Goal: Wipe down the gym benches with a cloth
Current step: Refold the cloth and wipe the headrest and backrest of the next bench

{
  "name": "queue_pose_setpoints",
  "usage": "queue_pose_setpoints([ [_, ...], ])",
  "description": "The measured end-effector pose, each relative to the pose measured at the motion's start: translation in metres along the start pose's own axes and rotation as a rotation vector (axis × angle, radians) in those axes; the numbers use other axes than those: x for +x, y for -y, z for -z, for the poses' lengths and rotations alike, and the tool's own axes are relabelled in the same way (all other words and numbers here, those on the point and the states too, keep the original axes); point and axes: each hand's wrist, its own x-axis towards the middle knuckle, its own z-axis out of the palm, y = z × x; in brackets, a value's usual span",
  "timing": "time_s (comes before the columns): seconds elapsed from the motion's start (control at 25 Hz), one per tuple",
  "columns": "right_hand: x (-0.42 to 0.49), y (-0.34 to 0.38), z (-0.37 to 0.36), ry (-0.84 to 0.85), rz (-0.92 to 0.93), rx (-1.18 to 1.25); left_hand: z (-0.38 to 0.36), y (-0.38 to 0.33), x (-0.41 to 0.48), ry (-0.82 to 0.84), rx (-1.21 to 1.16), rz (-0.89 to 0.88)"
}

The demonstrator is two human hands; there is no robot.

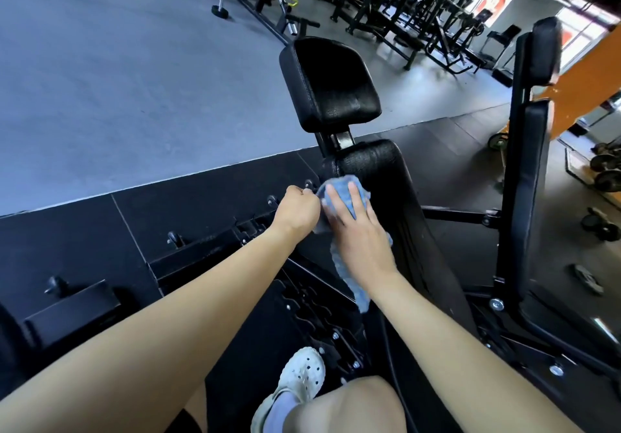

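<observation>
Head view: right hand (356, 231) flat, fingers straight, pressing blue cloth (337, 186) onto top end of long bench pad (396, 197). Left hand (296, 211) curled, just left of right hand, pinching cloth edge. Cloth tail hangs below right wrist. Smaller pad (331, 83) beyond fingertips; second bench (531, 170) well right of right hand. Judged step: wiping long pad. Next move likely calls for firm sweep down pad, then smaller pad
</observation>
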Motion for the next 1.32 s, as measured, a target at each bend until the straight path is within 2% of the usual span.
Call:
queue_pose_setpoints([
  [0.12, 0.035, 0.007, 0.012, 0.007, -0.022, 0.017, -0.003, -0.001, -0.005, 0.002, 0.011, -0.015],
  [0.28, 0.003, 0.003, 0.002, -0.011, -0.089, 0.256, -0.009, -0.003, -0.008, -0.008, 0.045, 0.002],
  [0.44, -0.032, 0.001, -0.016, -0.038, -0.023, 0.182, -0.015, 0.003, -0.011, 0.015, 0.06, 0.025],
  [0.68, 0.027, 0.017, 0.007, -0.066, -0.102, 0.113, -0.011, 0.001, -0.017, 0.049, 0.056, 0.023],
  [0.8, 0.0, 0.012, 0.002, -0.101, -0.099, 0.257, -0.011, -0.003, -0.013, 0.017, 0.048, 0.013],
  [0.92, -0.042, 0.002, -0.01, -0.057, -0.105, 0.356, -0.02, -0.004, -0.021, 0.016, 0.048, 0.018],
  [1.04, -0.047, -0.019, -0.01, 0.026, -0.105, 0.525, -0.031, -0.004, -0.028, 0.046, 0.08, 0.014],
  [1.16, -0.041, -0.033, -0.004, 0.022, -0.031, 0.602, -0.041, -0.003, -0.025, 0.074, 0.093, 0.016],
  [1.32, -0.038, -0.032, -0.006, -0.034, -0.137, 0.79, -0.043, -0.012, -0.029, 0.065, 0.11, -0.017],
])
